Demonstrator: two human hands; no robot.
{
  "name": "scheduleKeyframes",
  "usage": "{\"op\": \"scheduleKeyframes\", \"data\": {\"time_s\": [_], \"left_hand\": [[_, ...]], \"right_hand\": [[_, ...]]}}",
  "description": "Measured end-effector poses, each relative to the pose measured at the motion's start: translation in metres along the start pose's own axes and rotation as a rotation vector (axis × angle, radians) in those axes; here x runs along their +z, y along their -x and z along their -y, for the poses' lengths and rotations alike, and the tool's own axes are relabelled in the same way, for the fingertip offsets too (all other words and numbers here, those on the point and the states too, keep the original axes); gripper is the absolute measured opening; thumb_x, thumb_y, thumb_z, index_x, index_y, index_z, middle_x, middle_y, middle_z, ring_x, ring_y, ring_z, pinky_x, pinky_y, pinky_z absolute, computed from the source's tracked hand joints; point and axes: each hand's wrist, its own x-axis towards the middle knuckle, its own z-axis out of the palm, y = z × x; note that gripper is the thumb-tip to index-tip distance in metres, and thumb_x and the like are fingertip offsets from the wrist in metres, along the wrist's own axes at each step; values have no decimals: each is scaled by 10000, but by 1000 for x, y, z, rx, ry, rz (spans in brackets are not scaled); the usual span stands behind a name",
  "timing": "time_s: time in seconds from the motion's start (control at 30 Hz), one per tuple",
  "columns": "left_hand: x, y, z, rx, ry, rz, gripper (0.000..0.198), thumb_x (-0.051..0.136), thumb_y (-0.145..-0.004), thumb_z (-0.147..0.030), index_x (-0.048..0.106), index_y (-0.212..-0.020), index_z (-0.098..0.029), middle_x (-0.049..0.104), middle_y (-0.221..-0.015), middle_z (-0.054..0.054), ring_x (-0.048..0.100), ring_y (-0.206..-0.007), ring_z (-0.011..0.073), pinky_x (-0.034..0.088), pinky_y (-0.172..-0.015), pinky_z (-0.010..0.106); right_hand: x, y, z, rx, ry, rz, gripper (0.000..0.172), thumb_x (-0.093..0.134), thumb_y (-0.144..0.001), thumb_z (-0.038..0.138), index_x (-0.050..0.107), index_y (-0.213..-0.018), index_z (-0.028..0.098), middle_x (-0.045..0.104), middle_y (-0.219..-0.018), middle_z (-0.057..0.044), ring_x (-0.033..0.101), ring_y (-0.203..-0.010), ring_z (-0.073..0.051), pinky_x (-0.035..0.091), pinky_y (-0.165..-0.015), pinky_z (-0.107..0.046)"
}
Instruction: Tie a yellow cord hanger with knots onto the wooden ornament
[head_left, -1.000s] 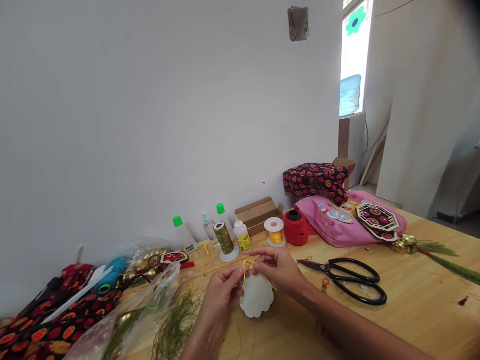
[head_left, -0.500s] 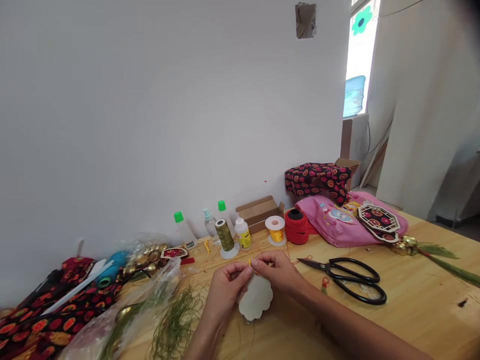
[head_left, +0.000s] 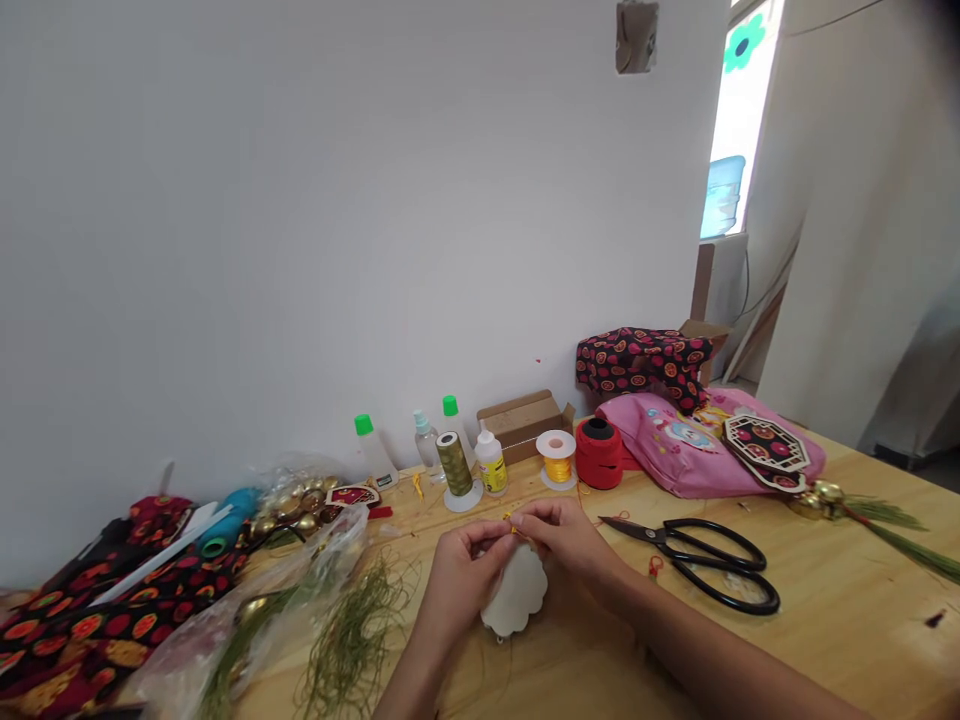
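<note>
White scalloped piece (head_left: 516,595): held over the tabletop (head_left: 862,560), just below the fingertips and between the two forearms; cannot tell whether touching the wood.
Scalloped edge: turned toward the near side of the tabletop.
Corded end: pointed toward the wall (head_left: 300,250).
Long axis: running from the near side toward the wall, slanting slightly left at the near end.
Yellow cord (head_left: 511,518): at the far end of the piece, mostly hidden by fingers.
Left-hand grip (head_left: 469,572): closed, with thumb and forefinger pinched on the yellow cord.
Right-hand grip (head_left: 568,540): closed likewise on the yellow cord, from the other side.
In the way: fingers of both hands, covering the top of the piece.
Just beyond the hands: glue bottle (head_left: 491,466), olive thread cone (head_left: 453,465), spool of yellow cord (head_left: 557,468), red spool (head_left: 601,462).
Right of the hands: black-handled scissors (head_left: 656,536), lying flat, with tips toward the right hand.
Left of the hands: loose green threads (head_left: 352,635), then a clear plastic bag (head_left: 289,610).
Farther left: gold bells (head_left: 300,505) and dark patterned cloth (head_left: 82,630).
Along the wall: green-capped bottle (head_left: 375,458), open brown box (head_left: 525,422).
Farther right: pink bag (head_left: 667,455), under a framed patterned ornament (head_left: 765,445).
</note>
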Motion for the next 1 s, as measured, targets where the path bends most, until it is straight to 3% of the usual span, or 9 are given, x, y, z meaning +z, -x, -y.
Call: {"op": "scheduleKeyframes", "data": {"time_s": [0.1, 0.23, 0.5, 0.67, 0.8, 1.0], "left_hand": [[-1, -1, 1, -58, 91, 62, 321, 665, -556, -326, 665, -783, -99, 663, -639, 69, 543, -537, 134, 397, -516, 223], [-1, 2, -3, -90, 162, 106, 303, 666, -565, -308, 663, -790, -106, 662, -667, 72, 571, -627, 161, 414, -601, 247], [1, 4, -1, -74, 256, 122, 234, 649, -595, -307, 660, -715, -106, 609, -582, 32, 518, -533, 109, 387, -550, 214], [-1, 1, 7, -50, 348, 57, 232, 651, -604, -282, 645, -759, -109, 610, -611, 37, 517, -548, 102, 406, -580, 225], [-2, 1, 8, -36, 401, 29, 213, 631, -633, -271, 624, -771, -110, 612, -638, 40, 540, -580, 112, 423, -617, 245], [-2, 3, 2, -104, 464, 14, 189, 657, -602, -270, 597, -665, -101, 518, -530, -23, 445, -459, 38, 390, -477, 149]], "right_hand": [[-1, -1, 0, -1, -7, 14, 295, 585, -621, 389, 533, -512, 120, 388, -407, 61, 303, -393, -40, 208, -399, -187], [-3, -2, -3, 5, -38, 27, 338, 577, -628, 408, 469, -467, 132, 363, -413, 65, 290, -392, -38, 200, -405, -194], [-4, -3, -5, 1, -49, 43, 343, 573, -623, 435, 490, -487, 132, 354, -400, 70, 291, -376, -38, 209, -397, -193], [-6, -1, 2, -4, -12, 114, 346, 547, -650, 451, 543, -543, 121, 393, -402, 62, 330, -371, -38, 260, -401, -186], [-8, 2, 5, 62, 0, 206, 286, 602, -626, 385, 607, -748, 126, 519, -490, 35, 364, -382, -33, 280, -400, -173], [-12, -2, -2, 83, 51, 198, 253, 604, -618, 369, 609, -652, 119, 560, -527, 17, 367, -376, -24, 275, -384, -162]]}}
